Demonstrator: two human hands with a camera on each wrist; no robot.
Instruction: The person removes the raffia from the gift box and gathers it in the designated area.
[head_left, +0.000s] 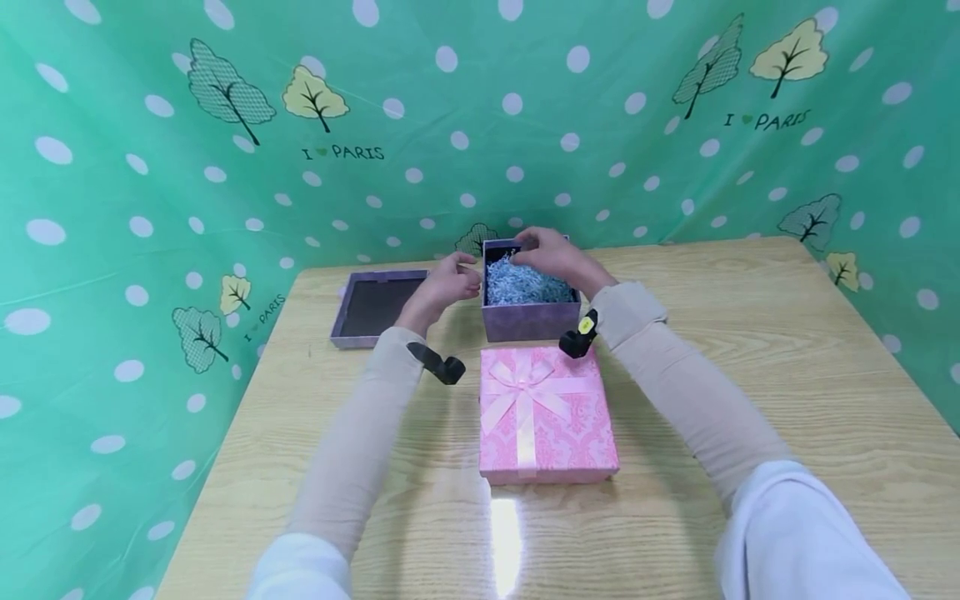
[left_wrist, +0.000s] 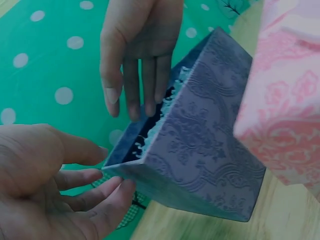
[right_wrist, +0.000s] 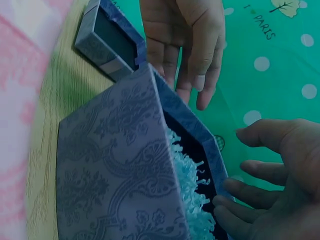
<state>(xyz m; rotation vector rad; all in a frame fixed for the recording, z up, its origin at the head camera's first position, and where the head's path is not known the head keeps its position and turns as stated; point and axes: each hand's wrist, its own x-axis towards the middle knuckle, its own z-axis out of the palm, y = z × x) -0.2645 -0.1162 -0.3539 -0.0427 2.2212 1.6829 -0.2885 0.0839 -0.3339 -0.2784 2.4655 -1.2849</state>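
At the back of the table stands a purple patterned gift box [head_left: 531, 321] without its lid, filled with light blue shredded paper [head_left: 525, 282]. My left hand [head_left: 452, 282] is at the box's left side, its fingertips right at the rim in the left wrist view. Over the far part of the box hovers my right hand [head_left: 551, 252], fingers loosely bent above the shredded paper, with nothing in them. Both palms show in the right wrist view, where the shredded paper [right_wrist: 192, 192] lies below the rim.
Directly in front of the purple box sits a pink gift box [head_left: 577, 433] with a ribbon bow. A purple box lid [head_left: 347, 337] lies upturned at the back left of the wooden table [head_left: 750, 358]. Behind it all hangs a green dotted cloth [head_left: 480, 117].
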